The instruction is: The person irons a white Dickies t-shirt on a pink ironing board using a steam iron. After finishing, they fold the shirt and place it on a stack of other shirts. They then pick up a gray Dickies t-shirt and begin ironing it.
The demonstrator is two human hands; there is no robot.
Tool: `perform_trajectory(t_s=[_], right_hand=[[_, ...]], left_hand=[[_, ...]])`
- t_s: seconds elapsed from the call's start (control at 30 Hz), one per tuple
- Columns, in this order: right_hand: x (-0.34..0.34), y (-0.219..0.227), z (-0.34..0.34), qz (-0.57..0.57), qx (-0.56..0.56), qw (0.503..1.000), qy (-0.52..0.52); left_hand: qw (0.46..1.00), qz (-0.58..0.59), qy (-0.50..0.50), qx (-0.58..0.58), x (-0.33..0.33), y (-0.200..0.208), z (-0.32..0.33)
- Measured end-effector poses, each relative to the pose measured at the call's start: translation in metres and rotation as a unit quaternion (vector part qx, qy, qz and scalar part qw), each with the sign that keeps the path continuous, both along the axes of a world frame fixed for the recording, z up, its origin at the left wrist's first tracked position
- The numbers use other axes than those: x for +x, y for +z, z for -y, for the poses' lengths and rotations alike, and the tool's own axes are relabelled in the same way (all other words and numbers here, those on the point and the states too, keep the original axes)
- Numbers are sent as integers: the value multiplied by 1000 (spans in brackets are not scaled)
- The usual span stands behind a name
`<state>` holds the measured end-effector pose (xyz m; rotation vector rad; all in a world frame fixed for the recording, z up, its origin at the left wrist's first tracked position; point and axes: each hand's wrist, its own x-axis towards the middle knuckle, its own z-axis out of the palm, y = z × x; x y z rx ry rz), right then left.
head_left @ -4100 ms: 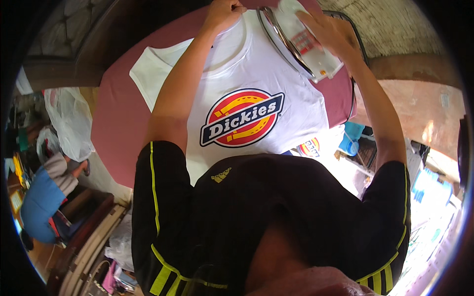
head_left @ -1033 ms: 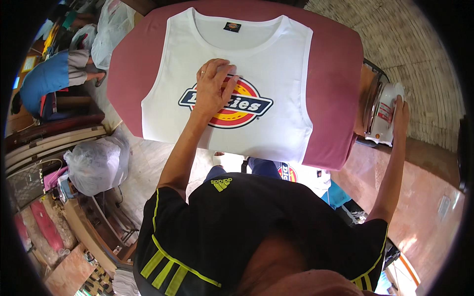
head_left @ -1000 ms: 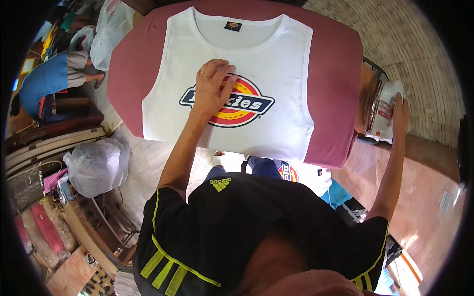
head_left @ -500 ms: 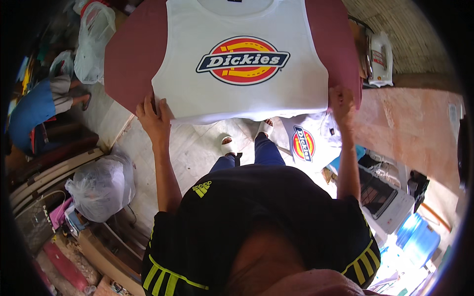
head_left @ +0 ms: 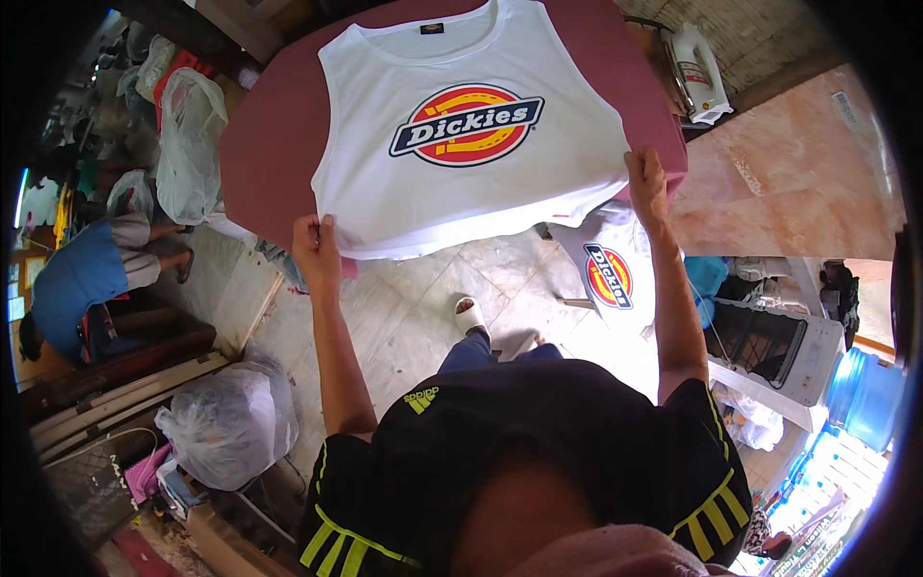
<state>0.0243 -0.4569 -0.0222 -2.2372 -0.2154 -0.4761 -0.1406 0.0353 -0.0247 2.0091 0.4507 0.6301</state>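
Observation:
A white sleeveless tank top (head_left: 375, 192) with an oval red, yellow and dark blue print lies spread over a maroon-covered table (head_left: 264, 154), its neckline at the far side. My left hand (head_left: 315, 245) is closed on the near left corner of its hem. At the near right corner, my right hand (head_left: 647, 180) pinches the edge of the cloth. Between my hands the hem droops past the table's near edge. Just below my right hand, another white garment (head_left: 625, 236) with a similar print hangs or lies; what supports it is mostly hidden.
A clear plastic bag (head_left: 189, 144) hangs left of the table; a stuffed one (head_left: 231, 423) sits nearer. A person in blue (head_left: 77, 279) bends over at the far left. On the right are a white jug (head_left: 697, 72), a grey-white appliance (head_left: 769, 351) and a blue water container (head_left: 870, 399).
The tank top has been drawn nearer, so its whole neckline now shows. Both hands still grip its hem corners. My view has shifted and my feet have moved.

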Motion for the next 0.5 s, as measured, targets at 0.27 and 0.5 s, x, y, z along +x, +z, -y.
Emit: perform_trajectory(t_s=[0.27, 0.5], right_hand=[[-32, 7, 26, -29, 307, 947, 87], [-123, 33, 90, -116, 337, 927, 113]], left_hand=[[991, 62, -53, -105, -25, 34, 16], [983, -58, -135, -108, -76, 54, 41]])
